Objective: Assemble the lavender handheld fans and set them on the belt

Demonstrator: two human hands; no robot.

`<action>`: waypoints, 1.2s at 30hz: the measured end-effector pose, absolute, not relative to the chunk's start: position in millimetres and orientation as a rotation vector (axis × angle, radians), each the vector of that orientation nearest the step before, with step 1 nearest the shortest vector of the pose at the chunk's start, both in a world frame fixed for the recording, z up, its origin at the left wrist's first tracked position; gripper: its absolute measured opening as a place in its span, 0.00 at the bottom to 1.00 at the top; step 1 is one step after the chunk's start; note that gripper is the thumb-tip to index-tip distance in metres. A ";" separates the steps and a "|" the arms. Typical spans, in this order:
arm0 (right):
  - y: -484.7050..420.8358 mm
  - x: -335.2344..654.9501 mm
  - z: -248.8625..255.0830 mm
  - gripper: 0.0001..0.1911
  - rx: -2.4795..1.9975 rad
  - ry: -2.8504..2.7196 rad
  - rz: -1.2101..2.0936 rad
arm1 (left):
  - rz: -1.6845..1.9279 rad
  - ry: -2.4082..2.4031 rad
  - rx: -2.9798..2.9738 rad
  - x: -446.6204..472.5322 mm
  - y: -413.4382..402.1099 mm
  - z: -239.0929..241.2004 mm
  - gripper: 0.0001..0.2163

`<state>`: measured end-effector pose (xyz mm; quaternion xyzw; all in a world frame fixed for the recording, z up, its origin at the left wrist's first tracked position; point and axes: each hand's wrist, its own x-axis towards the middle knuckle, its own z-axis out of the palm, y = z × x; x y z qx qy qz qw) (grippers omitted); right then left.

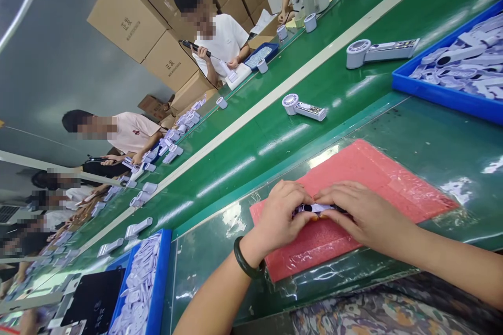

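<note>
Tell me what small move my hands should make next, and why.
I'd probably ease the right hand aside a little while the left hand holds the pale purple piece: both hands pinch it over the red mat and cover most of it, so its fit can't be checked.

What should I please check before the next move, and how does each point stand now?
1. Left hand gripping the lavender part: ok.
2. Right hand gripping the part's other end: ok.
3. Red mat spread beneath both hands: ok.
4. Fit of the part's edges: cannot tell; the hands cover most of it.
5. Nearest fan on the green belt closed up: not ok; the inside of its handle shows.
6. Blue tray at right stocked: ok, heaped with lavender pieces.
</note>
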<state>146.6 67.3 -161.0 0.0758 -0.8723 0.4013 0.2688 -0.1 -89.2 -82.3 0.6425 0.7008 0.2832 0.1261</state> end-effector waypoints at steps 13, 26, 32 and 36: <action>71.7 133.8 -157.7 0.21 0.228 -2.415 0.667 | 0.915 2.126 1.656 1.7 -88.4 -86.4 0.07; 74.3 134.0 -158.7 0.15 0.105 -2.436 1.002 | 0.954 2.179 1.678 4.5 -89.2 -94.0 0.06; 73.2 141.0 -162.0 0.10 0.155 -2.423 1.146 | 0.981 2.150 1.820 7.9 -98.9 -103.0 0.09; 70.7 139.0 -160.5 0.14 0.131 -2.475 0.986 | 0.905 2.272 1.736 13.1 -102.3 -103.4 0.20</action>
